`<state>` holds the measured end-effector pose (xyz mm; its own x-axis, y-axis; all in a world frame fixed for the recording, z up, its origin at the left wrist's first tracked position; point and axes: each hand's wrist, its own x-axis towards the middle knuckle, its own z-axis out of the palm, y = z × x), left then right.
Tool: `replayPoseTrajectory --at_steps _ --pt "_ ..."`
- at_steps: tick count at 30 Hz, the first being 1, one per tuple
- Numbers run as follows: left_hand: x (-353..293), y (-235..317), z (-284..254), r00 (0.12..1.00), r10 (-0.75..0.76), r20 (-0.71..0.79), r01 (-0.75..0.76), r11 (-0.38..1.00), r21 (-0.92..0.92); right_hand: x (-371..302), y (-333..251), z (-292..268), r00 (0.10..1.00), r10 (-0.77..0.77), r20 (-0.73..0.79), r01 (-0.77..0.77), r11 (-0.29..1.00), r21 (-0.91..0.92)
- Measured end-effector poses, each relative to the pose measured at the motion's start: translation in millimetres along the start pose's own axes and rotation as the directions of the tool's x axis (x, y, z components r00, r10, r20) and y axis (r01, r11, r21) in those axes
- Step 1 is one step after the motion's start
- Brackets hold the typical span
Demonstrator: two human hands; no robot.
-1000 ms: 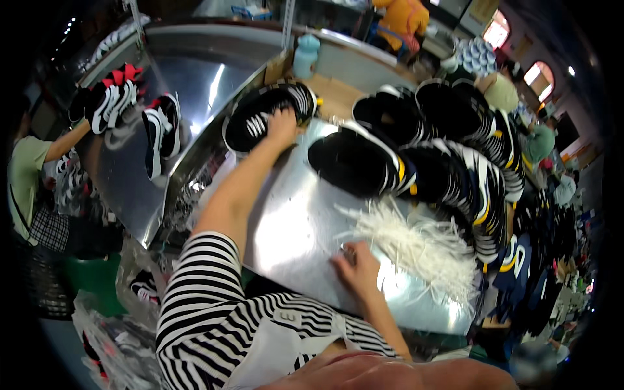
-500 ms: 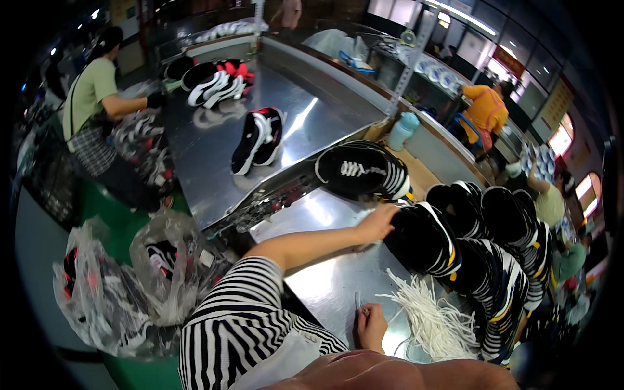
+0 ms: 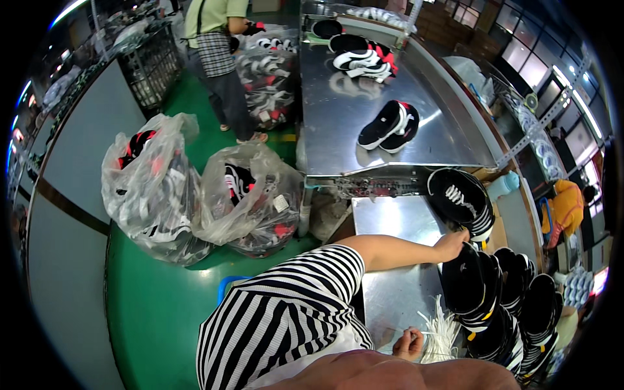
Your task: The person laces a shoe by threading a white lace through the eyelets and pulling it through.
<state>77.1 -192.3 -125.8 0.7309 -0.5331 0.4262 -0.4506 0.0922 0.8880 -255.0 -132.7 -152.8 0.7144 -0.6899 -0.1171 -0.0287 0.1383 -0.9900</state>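
Black shoe point(image 3: 468, 292) beside left hand point(image 3: 450, 246), white laces point(image 3: 440, 339) beside right hand point(image 3: 408, 344); finger grips unclear.

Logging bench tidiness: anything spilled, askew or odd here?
Nothing plainly spilled. The white laces look untidy: a loose heap beside the right hand, ends splayed over the metal bench, unlike the grouped black shoes.

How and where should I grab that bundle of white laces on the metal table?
Probably around the middle of the bundle, coming from the left, where your right hand is. Its strands splay at the far end, so gripping there may catch only a few, and black shoes crowd its right.
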Motion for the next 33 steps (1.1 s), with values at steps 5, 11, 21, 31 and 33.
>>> replayPoseTrajectory --at_steps 5,11,21,31,33 --pt "-23 146 -107 0.783 0.574 -0.240 -0.593 0.805 -0.011 11 -26 -18 0.996 -0.085 0.013 0.086 0.991 -0.100" --pt "-142 137 -82 0.665 0.707 0.241 -0.746 0.634 0.203 -29 -115 32 0.949 -0.204 -0.240 0.163 0.970 -0.180" --pt "-160 79 -82 0.708 0.487 0.511 -0.642 0.745 0.179 -50 -202 17 0.780 -0.584 0.224 0.289 0.655 0.698" --pt "-99 70 -145 0.667 0.018 0.744 -0.501 0.751 0.431 45 -46 89 0.998 0.055 -0.032 -0.046 0.972 0.229" --pt "-90 61 -133 0.578 -0.049 0.815 -0.504 0.763 0.404 43 -39 94 0.993 0.022 -0.115 -0.012 0.996 0.087"
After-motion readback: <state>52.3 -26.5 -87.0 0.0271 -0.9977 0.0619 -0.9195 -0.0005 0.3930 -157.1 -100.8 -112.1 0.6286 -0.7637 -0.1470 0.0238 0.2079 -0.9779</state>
